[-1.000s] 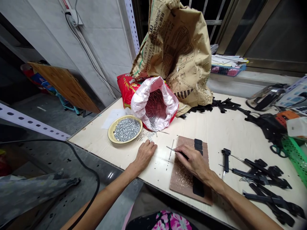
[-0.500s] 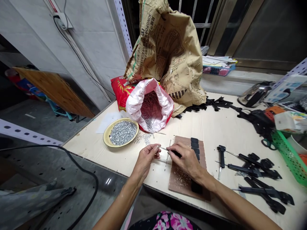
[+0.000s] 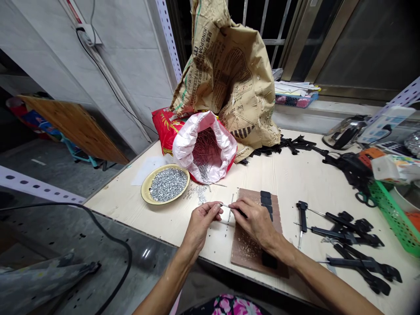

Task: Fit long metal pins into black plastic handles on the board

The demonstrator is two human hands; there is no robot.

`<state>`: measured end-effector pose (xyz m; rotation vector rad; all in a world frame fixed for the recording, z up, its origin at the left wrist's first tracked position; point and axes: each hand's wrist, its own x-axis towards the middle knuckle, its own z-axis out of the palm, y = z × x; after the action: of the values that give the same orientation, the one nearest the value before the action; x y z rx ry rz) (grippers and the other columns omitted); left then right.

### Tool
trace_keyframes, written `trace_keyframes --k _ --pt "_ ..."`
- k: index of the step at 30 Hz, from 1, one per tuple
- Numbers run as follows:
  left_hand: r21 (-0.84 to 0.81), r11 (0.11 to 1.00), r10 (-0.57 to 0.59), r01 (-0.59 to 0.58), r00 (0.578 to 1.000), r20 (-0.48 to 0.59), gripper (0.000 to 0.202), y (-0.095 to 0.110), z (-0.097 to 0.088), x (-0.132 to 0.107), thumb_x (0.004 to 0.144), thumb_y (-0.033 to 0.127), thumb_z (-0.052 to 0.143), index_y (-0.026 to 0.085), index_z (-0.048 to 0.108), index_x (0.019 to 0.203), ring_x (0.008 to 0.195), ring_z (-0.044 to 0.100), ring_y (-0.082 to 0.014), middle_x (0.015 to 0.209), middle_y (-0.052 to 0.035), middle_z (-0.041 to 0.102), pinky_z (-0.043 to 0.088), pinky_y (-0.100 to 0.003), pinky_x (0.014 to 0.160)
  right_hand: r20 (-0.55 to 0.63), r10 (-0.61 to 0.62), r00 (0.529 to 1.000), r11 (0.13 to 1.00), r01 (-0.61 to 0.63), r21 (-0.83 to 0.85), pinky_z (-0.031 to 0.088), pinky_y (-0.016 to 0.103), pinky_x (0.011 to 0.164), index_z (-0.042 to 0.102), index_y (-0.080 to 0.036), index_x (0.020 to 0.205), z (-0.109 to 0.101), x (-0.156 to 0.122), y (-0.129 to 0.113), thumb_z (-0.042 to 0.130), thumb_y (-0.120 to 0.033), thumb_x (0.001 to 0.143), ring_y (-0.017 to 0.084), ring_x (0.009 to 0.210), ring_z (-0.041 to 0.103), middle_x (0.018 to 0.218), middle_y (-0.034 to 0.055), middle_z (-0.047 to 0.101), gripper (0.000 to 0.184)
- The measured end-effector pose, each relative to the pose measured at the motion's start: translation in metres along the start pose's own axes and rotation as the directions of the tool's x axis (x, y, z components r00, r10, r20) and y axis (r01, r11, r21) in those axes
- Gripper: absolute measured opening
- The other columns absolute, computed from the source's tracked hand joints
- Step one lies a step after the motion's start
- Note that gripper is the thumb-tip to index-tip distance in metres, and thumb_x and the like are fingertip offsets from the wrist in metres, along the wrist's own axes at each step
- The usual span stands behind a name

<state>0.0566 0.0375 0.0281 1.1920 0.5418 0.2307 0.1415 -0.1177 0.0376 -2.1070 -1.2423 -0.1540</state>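
Thin steel pin juts from right hand, just beside left hand.

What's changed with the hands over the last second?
The left hand has lifted off the tabletop and moved right, and now pinches at the tip of the thin metal pin held in the right hand. The right hand keeps its hold above the brown board. The plate of small metal bits stayed put.

"How many hands at the bench?"
"Two: left hand, right hand, one pin between them."
"And nearby?"
"One plate, one board, one paper sack, one green basket."
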Motion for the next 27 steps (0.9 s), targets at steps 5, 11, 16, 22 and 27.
trace_keyframes --k 5,11,16,22,27 --pt "-0.071 0.997 -0.041 0.042 0.999 0.006 0.034 0.003 0.004 0.001 0.063 0.036 0.077 0.012 0.069 0.085 0.057 0.053 -0.0086 0.068 -0.0022 0.063 0.045 -0.024 0.062 0.0 -0.003 1.0 1.0 0.003 -0.027 0.049 0.026 0.067 0.063 -0.02 0.1 0.0 -0.001 0.0 0.047 -0.021 0.092 0.015 0.076 0.062 0.092 0.0047 0.064 0.017" --pt "0.102 0.994 0.03 -0.029 1.0 -0.01 0.032 -0.002 0.003 0.001 0.069 0.038 0.072 0.014 0.07 0.09 0.062 0.056 -0.0111 0.073 -0.0034 0.066 0.044 -0.025 0.065 -0.005 0.009 1.0 0.988 -0.01 -0.156 0.045 0.028 0.065 0.063 -0.021 0.097 0.0 -0.003 0.0 0.048 -0.022 0.092 0.016 0.075 0.06 0.09 0.0047 0.063 0.017" --pt "0.217 0.973 0.084 -0.08 0.996 -0.011 0.032 -0.004 0.002 0.001 0.072 0.042 0.068 0.016 0.07 0.09 0.066 0.057 -0.0131 0.076 -0.0037 0.068 0.044 -0.025 0.068 -0.064 -0.014 0.998 0.973 -0.001 -0.231 0.042 0.03 0.068 0.064 -0.02 0.092 -0.003 -0.003 -0.006 0.049 -0.02 0.091 0.018 0.078 0.057 0.087 0.0057 0.063 0.015" --pt "0.364 0.924 0.11 -0.116 0.993 0.037 0.026 0.003 0.004 0.002 0.073 0.041 0.066 0.017 0.071 0.077 0.063 0.056 -0.0136 0.069 -0.0023 0.066 0.043 -0.024 0.064 -0.043 -0.1 0.994 0.938 0.08 -0.339 0.038 0.032 0.069 0.063 -0.021 0.087 -0.006 -0.007 -0.002 0.048 -0.023 0.093 0.018 0.077 0.055 0.082 0.0053 0.064 0.016" --pt "0.424 0.893 0.104 -0.149 0.986 0.128 0.026 0.005 0.004 0.003 0.077 0.04 0.062 0.017 0.072 0.086 0.062 0.056 -0.0141 0.07 -0.003 0.067 0.044 -0.025 0.065 0.038 -0.135 0.99 0.931 0.14 -0.338 0.037 0.03 0.067 0.062 -0.021 0.093 -0.005 -0.013 0.006 0.048 -0.018 0.093 0.017 0.076 0.054 0.081 0.0044 0.063 0.014"
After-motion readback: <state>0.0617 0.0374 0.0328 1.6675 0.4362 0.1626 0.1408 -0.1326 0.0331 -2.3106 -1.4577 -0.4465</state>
